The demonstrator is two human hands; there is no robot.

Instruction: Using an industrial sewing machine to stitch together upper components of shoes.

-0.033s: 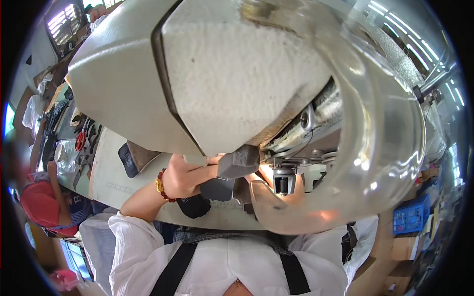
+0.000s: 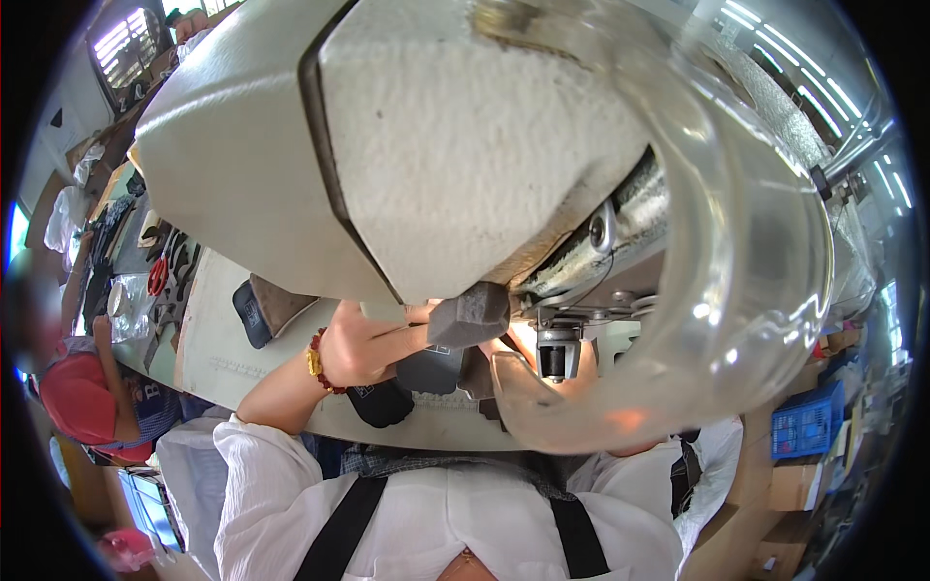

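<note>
Left hand (image 2: 354, 344) was at the grey fabric piece (image 2: 431, 373), just beside the machine (image 2: 484, 145) — fingertips hidden, grip couldn't be told; right hand (image 2: 583, 376) sat mostly behind the clear guard (image 2: 765, 290) — grip also unclear.

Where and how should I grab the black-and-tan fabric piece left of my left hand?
Probably pinch the black-and-tan fabric piece by its rounded black end, from the left: that end lies exposed, while the pale machine housing overlaps the tan part in view.

Dark grey panel (image 2: 429, 373) slightly farther right
</note>
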